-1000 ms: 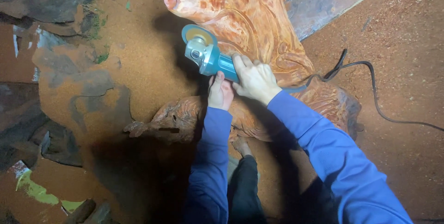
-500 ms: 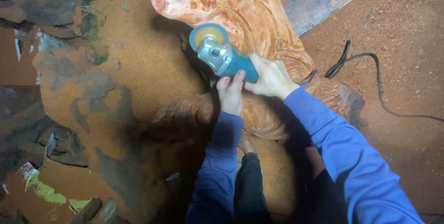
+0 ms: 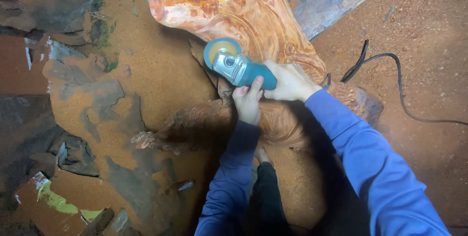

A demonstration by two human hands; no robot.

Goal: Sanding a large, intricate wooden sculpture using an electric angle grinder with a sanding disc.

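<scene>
Teal grinder [image 3: 241,68] held in both hands against the carving [image 3: 234,11], disc end pointing up-left, yellowish disc on the reddish-orange wood. Right hand [image 3: 290,81] closed round the rear of the body, fingers wrapped over the top. Left hand [image 3: 247,102] just below and touching the body, thumb up along its side, fingers curled under. Grinder thus lies above the left hand, left of the right. Black cable [image 3: 390,77] trails right over the sawdust-covered ground [image 3: 161,70].
</scene>
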